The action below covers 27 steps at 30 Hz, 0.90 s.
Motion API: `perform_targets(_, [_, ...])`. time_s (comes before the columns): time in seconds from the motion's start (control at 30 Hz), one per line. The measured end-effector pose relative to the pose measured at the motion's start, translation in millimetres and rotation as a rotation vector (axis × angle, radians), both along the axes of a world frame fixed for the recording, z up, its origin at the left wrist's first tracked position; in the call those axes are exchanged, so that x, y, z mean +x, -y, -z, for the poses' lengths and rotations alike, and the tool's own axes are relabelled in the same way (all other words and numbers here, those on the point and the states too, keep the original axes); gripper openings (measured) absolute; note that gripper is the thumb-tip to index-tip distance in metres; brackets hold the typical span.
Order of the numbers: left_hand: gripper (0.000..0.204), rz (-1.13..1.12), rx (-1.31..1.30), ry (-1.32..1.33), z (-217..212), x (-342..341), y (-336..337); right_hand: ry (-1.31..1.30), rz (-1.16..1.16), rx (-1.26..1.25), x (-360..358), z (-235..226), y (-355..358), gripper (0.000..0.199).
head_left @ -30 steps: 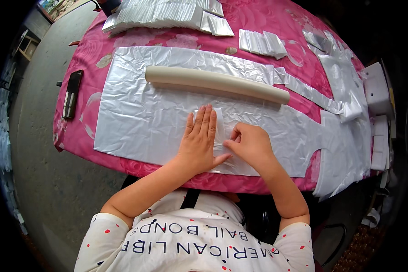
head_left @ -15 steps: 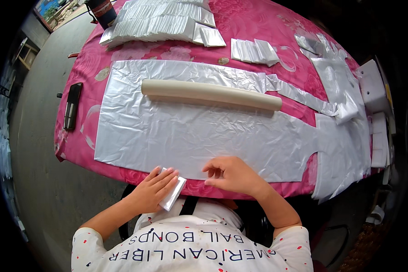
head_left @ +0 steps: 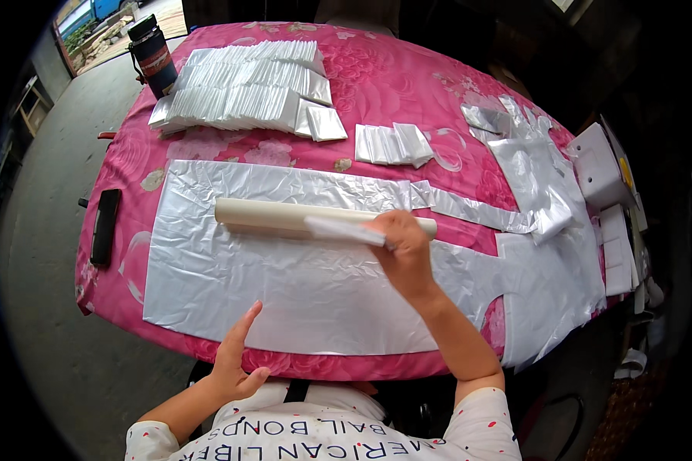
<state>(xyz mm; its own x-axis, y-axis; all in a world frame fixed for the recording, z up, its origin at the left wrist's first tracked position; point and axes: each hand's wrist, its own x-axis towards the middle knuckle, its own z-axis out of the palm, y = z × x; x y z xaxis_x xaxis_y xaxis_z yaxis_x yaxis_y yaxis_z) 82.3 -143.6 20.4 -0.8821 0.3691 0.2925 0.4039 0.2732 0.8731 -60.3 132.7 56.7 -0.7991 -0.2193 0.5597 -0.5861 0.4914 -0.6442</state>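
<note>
My right hand [head_left: 401, 244] is raised over the table, its fingers closed on one end of a folded plastic packet [head_left: 342, 230], thin, whitish and smeared by motion. Beneath the packet, a long cream tube [head_left: 246, 212] lies across spread silvery plastic sheeting [head_left: 200, 284], which has a curved cut-out and narrow strips toward the right. At the table's front edge, my left hand [head_left: 234, 363] holds nothing; its fingers and thumb are apart. A short row of similar folded packets [head_left: 392, 144] lies beyond the tube.
Several rows of folded packets [head_left: 238, 96] fill the far left, next to a dark bottle [head_left: 155, 61]. A black phone [head_left: 105, 228] lies near the left edge. White boxes [head_left: 598, 165] and loose plastic [head_left: 538, 169] are at the right, on a pink flowered tablecloth [head_left: 377, 58].
The folded packet has passed from under my left hand into my right, which has moved up and forward over the tube. My left hand has moved left and opened. The view has tilted up.
</note>
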Motion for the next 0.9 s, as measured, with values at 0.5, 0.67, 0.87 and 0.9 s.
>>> perform_targets(0.5, [0.061, -0.063, -0.231, -0.15, 1, -7, -10, 0.039, 0.312, 0.577, -166, 50, -116, 0.037])
perform_targets(0.67, [0.059, -0.031, -0.261, -0.198, -5, -17, -16, 0.033, 0.182, 0.411, -111, 19, -96, 0.04])
perform_targets(0.87, [0.063, 0.084, -0.293, -0.157, 0, -30, -38, 0.224, 0.014, 0.554, 1, 12, -74, 0.046])
perform_targets(0.9, [0.062, 0.106, -0.292, -0.123, 1, -31, -44, 0.289, 0.045, 0.57, 13, 13, -75, 0.046])
